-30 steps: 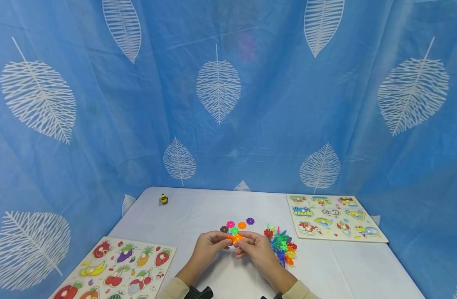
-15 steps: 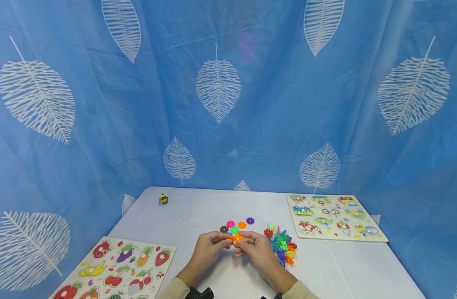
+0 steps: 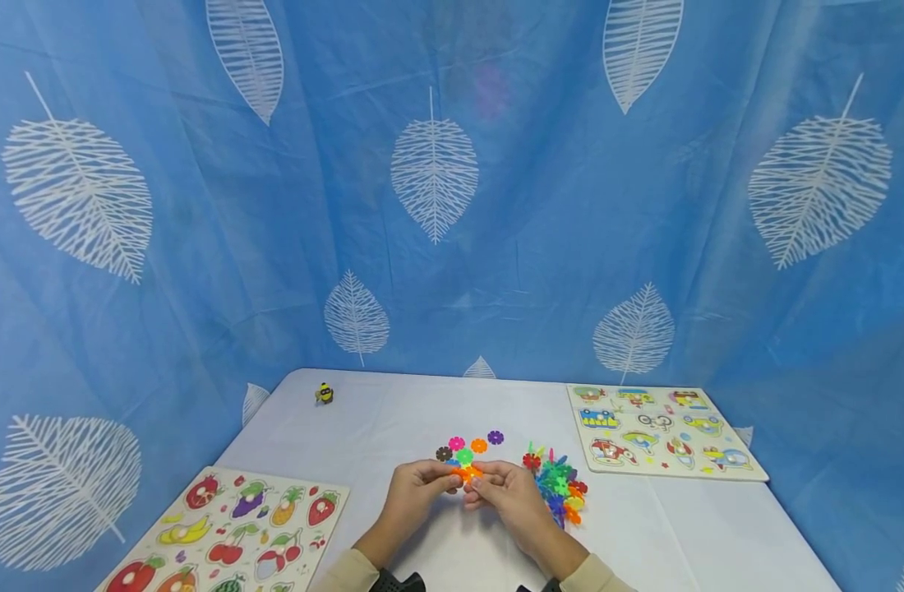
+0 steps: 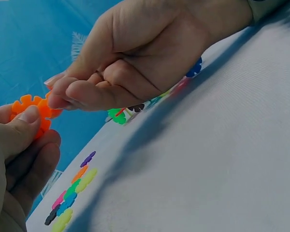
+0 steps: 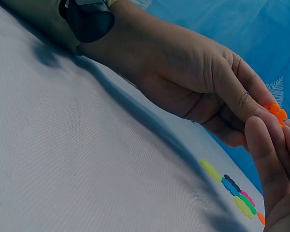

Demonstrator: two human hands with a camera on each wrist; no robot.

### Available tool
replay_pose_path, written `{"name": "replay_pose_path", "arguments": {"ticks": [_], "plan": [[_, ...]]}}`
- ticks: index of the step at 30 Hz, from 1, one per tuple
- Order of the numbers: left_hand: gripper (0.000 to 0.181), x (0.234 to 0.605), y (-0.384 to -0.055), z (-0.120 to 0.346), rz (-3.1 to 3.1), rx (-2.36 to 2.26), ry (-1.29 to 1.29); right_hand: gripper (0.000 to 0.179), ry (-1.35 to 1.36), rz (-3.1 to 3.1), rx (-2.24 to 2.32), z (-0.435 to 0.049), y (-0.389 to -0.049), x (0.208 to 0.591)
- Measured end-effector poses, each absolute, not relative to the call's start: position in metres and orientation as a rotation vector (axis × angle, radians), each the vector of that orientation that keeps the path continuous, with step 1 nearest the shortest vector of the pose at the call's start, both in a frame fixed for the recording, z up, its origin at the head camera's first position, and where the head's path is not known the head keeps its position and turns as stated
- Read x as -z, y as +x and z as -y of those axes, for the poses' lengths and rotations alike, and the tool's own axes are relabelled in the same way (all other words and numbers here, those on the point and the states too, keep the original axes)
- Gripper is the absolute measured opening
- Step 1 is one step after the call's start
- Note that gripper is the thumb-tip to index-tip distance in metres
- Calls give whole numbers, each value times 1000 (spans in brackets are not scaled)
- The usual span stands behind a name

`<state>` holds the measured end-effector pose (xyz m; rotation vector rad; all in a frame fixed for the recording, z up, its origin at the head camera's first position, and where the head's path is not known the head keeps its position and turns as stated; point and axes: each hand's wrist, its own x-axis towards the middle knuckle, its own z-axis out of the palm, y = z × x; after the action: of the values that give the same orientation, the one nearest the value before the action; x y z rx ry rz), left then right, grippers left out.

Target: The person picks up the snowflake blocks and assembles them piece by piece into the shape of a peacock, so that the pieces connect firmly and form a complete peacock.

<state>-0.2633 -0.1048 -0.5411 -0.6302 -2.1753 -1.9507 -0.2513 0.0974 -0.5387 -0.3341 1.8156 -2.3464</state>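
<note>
My left hand (image 3: 415,493) and right hand (image 3: 509,498) meet over the white table. Between them are orange flower-shaped plastic discs (image 3: 470,473), which look slotted together in the left wrist view. My left thumb lies flat on one orange disc (image 4: 26,104), pinching it against the fingers behind. From the other side, the fingertips of my right hand (image 4: 135,63) pinch the orange pieces at their edge. In the right wrist view, my left hand (image 5: 198,82) grips an orange disc (image 5: 277,114), partly hidden by my right fingers (image 5: 263,150).
Just beyond the hands lie loose discs: pink (image 3: 456,443), orange (image 3: 479,445), purple (image 3: 495,437), green (image 3: 464,455) and brown (image 3: 443,453). A mixed pile of discs (image 3: 559,485) sits right of them. A fruit puzzle board (image 3: 237,526), a vehicle puzzle board (image 3: 666,432) and a small yellow-black figure (image 3: 324,394) are farther out.
</note>
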Motion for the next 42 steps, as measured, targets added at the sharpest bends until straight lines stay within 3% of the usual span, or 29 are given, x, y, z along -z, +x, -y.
{"name": "replay_pose_path", "arguments": {"ticks": [12,16,20,25,28,33,42], "plan": [[10,539,-269,114,2204,1929,-611,58,-466,-1889,2309,-97,-252,537],[12,540,-272,117,2187,1928,-563,53,-467,-2145,2196,-100,-254,540],[14,542,-276,118,2179,1938,-465,40,-590,-2674,1756,-99,-254,547],[16,541,-278,118,2144,1999,-437,46,-844,-3034,975,-95,-248,550],[17,540,-278,117,2127,2052,-420,40,-898,-3077,774,-92,-246,549],[17,539,-276,117,2121,2116,-385,6,-866,-3132,912,-90,-247,550],[18,541,-274,117,2123,2180,-458,26,-707,-2845,1349,-95,-249,548]]}}
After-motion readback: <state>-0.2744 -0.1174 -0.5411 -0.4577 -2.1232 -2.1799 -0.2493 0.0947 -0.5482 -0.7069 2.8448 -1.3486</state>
